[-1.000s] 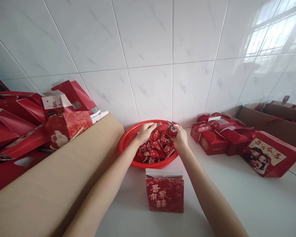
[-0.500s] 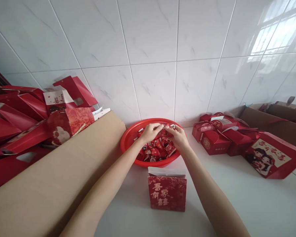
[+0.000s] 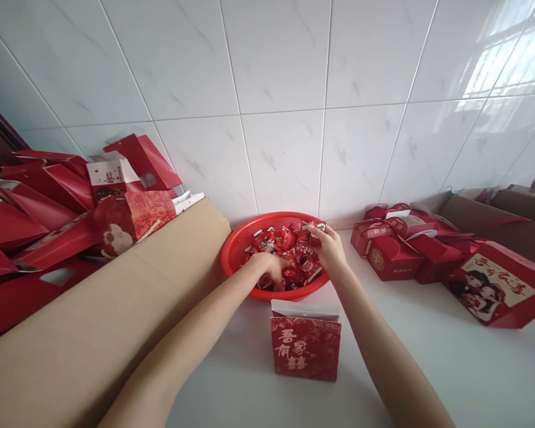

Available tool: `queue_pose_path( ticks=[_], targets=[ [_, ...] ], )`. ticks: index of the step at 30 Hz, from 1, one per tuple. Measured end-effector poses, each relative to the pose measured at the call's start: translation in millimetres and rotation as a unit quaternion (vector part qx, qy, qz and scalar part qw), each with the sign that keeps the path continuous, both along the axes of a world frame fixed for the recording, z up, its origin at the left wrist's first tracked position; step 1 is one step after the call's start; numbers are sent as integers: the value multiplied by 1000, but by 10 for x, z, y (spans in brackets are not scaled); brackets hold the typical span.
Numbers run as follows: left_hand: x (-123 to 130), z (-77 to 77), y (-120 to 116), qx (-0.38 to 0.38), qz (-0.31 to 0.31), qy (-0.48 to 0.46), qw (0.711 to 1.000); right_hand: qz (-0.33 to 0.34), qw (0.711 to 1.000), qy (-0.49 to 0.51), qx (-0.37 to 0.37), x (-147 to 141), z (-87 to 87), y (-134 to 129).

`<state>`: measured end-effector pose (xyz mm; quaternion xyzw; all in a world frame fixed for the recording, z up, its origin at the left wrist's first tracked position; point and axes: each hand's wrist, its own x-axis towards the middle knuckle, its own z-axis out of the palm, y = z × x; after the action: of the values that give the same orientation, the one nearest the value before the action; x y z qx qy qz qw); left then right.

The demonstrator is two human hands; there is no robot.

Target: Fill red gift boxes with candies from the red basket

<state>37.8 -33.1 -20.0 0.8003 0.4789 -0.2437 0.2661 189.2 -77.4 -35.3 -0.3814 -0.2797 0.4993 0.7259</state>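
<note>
A red plastic basket holds several red wrapped candies. My left hand reaches down among them at the front of the basket; its fingertips are partly hidden, so its grip cannot be made out. At the basket's right side, my right hand has its thumb and fingers closed round red candy packets. In front of the basket, between my forearms, a red gift bag with light lettering stands upright on the white surface, its top partly open.
On the left, a large cardboard box is piled with red paper bags. Small red boxes and a larger printed red box sit at the right, before another cardboard box. A tiled wall rises behind.
My hands, earlier together over the basket, are apart. My left hand has moved down toward the front candies, while my right has stayed near the right rim. The view has shifted slightly.
</note>
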Motion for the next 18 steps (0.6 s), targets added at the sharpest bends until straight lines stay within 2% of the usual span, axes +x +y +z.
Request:
queue_pose_path(
  ticks=[3,7,9,12,14,16,18],
  targets=[
    [-1,3,1,-27,4,-30,999,1,1000,2,3,-5,5,-6],
    [-58,-25,113,37,-18,-166,985,-6,1000,14,8,-15,24,-21],
    [-71,-51,183,67,21,-250,966,-13,1000,22,10,-18,37,-27],
    [-70,-81,258,107,73,-381,915,-27,999,33,13,-13,48,-24],
    [-71,-84,271,123,97,-436,886,-38,998,40,14,-6,45,-11],
    [-80,-82,262,105,137,-445,879,-49,998,45,14,1,34,6],
    [-95,-89,249,68,173,-428,884,-54,997,48,14,8,20,20]
  ],
)
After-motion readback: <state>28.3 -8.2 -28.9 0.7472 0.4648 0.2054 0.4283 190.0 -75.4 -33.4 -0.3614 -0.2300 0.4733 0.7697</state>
